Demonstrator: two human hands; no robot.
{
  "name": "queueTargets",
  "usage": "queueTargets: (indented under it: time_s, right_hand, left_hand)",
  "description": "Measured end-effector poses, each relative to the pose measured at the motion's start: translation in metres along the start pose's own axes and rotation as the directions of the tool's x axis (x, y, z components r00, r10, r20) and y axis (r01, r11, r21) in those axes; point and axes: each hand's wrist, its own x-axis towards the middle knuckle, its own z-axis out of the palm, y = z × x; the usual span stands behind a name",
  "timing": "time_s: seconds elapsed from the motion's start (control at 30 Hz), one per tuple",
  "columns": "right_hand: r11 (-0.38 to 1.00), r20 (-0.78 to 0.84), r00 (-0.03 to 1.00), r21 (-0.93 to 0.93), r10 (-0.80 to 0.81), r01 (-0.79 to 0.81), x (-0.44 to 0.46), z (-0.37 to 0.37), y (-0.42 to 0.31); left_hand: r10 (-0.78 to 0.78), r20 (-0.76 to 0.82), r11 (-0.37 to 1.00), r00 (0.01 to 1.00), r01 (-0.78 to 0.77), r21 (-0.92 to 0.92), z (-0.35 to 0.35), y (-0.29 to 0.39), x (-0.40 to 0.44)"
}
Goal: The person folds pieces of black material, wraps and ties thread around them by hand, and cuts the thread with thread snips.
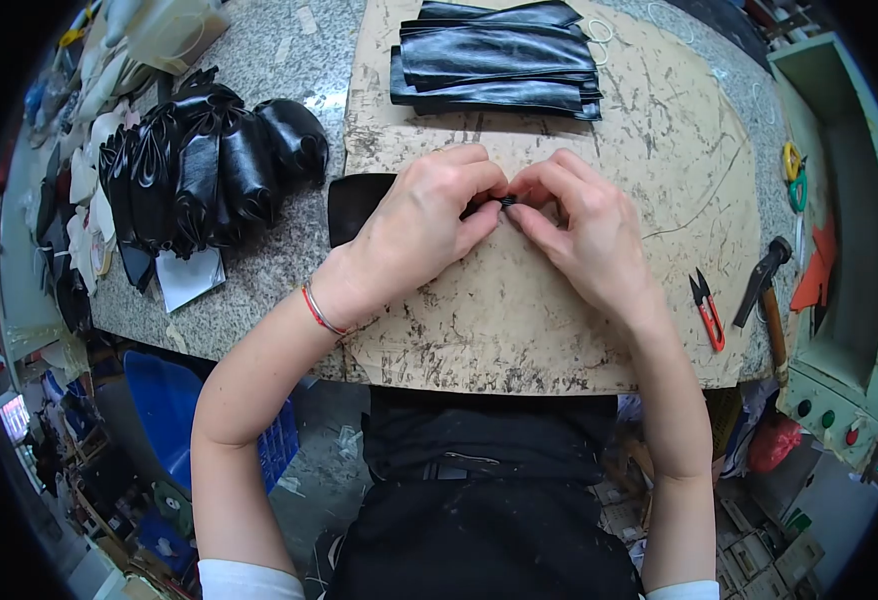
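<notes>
A black leather-like piece point(357, 208) lies flat at its left end. Its other end is bunched into small folds between my hands. My left hand point(429, 205) is closed over the piece, thumb and fingers pinching the bunched end. On the right, my right hand point(589, 225) pinches the same folds with thumb and fingertips. The fingers partly hide the folds, and whether any thread is there I cannot tell. Beyond both hands sits a stack of flat black leather-like strips point(499, 60). To the left, several black pieces with pleated ends point(219, 165) form a pile.
My hands are over a worn tan board point(559, 340) on a speckled stone tabletop point(259, 330). At right lie red-handled thread snips point(709, 315), a hammer point(773, 310), scissors point(797, 185) and an orange scrap point(817, 265). White paper point(189, 278) is at left; a blue chair point(164, 410) stands below.
</notes>
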Motion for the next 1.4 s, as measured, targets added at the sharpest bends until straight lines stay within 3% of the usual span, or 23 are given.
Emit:
queueTargets:
  time_s: [0.13,0.33,0.43,0.53,0.57,0.6,0.67,0.7,0.8,0.87,0.93,0.97,1.0,1.03,1.07,1.1,1.13,1.17,1.23,1.27,1.3,1.37,1.4]
  right_hand:
    - [0.997,0.023,0.996,0.017,-0.082,0.082,0.003,0.001,0.012]
    - [0.926,0.001,0.961,-0.266,-0.278,0.268,0.005,0.005,0.012]
    - [0.906,0.029,0.943,-0.270,-0.332,0.327,0.003,0.000,0.012]
    - [0.917,-0.014,0.921,-0.092,-0.390,0.387,-0.004,-0.015,0.003]
    - [0.919,-0.036,0.918,-0.036,-0.394,0.393,-0.007,-0.023,-0.002]
    - [0.945,-0.078,0.949,0.093,-0.306,0.313,-0.014,-0.028,-0.010]
    - [0.918,-0.095,0.986,0.362,-0.138,0.164,-0.032,-0.029,-0.025]
    - [0.866,-0.081,0.995,0.492,-0.060,0.092,-0.042,-0.030,-0.029]
    - [0.905,0.155,0.977,0.419,-0.144,0.067,-0.049,-0.049,-0.033]
    - [0.909,0.189,0.953,0.389,-0.238,0.150,-0.036,-0.059,-0.029]
    - [0.927,0.190,0.932,0.283,-0.308,0.248,-0.027,-0.072,-0.033]
    - [0.934,0.181,0.924,0.189,-0.337,0.304,-0.024,-0.080,-0.043]
    - [0.929,0.178,0.912,0.094,-0.369,0.358,-0.023,-0.084,-0.050]
    - [0.893,0.080,0.893,-0.053,-0.442,0.447,-0.025,-0.082,-0.056]
    - [0.898,0.116,0.899,-0.075,-0.423,0.433,-0.033,-0.082,-0.065]
    - [0.902,0.150,0.902,-0.099,-0.405,0.421,-0.045,-0.084,-0.078]
    - [0.903,0.184,0.904,-0.125,-0.386,0.411,-0.055,-0.084,-0.086]
    - [0.907,0.162,0.896,-0.019,-0.413,0.422,-0.060,-0.076,-0.081]
    - [0.955,0.139,0.952,0.154,-0.274,0.253,-0.059,-0.063,-0.061]
    - [0.957,0.132,0.970,0.234,-0.204,0.170,-0.055,-0.063,-0.053]
    - [0.956,0.120,0.969,0.225,-0.218,0.187,-0.056,-0.067,-0.056]
    - [0.951,0.102,0.961,0.201,-0.259,0.235,-0.058,-0.079,-0.071]
    - [0.954,0.140,0.950,0.152,-0.279,0.258,-0.065,-0.079,-0.078]
  left_hand:
    - [0.023,-0.013,1.000,1.000,-0.023,0.008,0.002,-0.004,-0.002]
    - [0.079,-0.087,0.997,0.993,-0.079,0.011,0.007,-0.005,-0.010]
    - [0.224,-0.088,0.928,0.971,-0.185,0.323,0.003,0.002,-0.009]
    - [0.101,-0.092,0.987,0.991,-0.088,0.135,-0.003,0.020,-0.014]
    - [0.062,-0.069,0.998,0.996,-0.062,0.005,-0.007,0.026,-0.015]
    - [-0.087,-0.043,0.961,0.995,0.072,-0.268,-0.008,0.036,-0.016]
    - [-0.323,0.120,0.637,0.939,0.310,-0.706,-0.012,0.058,-0.020]
    - [-0.321,0.133,0.568,0.938,0.303,-0.766,-0.017,0.065,-0.020]
    - [-0.297,0.234,0.352,0.926,0.334,-0.875,-0.034,0.078,-0.015]
    - [-0.256,0.314,0.440,0.914,0.400,-0.804,-0.044,0.100,-0.011]
    - [-0.251,0.438,0.661,0.863,0.483,-0.574,-0.042,0.111,-0.015]
    - [-0.204,0.384,0.894,0.900,0.332,-0.303,-0.044,0.119,-0.011]
    - [-0.078,0.230,0.981,0.970,0.115,-0.154,-0.037,0.117,-0.013]
    - [-0.058,0.135,0.998,0.989,0.061,-0.022,-0.034,0.117,-0.012]
    - [-0.024,0.040,0.993,0.999,0.019,0.118,-0.034,0.116,-0.011]
    - [0.065,-0.043,0.992,0.997,-0.060,0.111,-0.036,0.108,-0.009]
    - [-0.078,-0.031,0.995,0.996,0.076,-0.059,-0.041,0.111,-0.009]
    - [-0.214,0.006,0.952,0.977,0.210,-0.225,-0.047,0.118,-0.011]
    - [-0.371,0.145,0.721,0.917,0.382,-0.578,-0.056,0.127,-0.016]
    - [-0.324,0.244,0.730,0.914,0.405,-0.550,-0.056,0.129,-0.018]
    - [-0.273,0.344,0.742,0.899,0.424,-0.519,-0.056,0.132,-0.020]
    - [-0.226,0.367,0.844,0.902,0.370,-0.388,-0.051,0.131,-0.022]
    - [-0.223,0.292,0.913,0.930,0.304,-0.272,-0.048,0.127,-0.023]
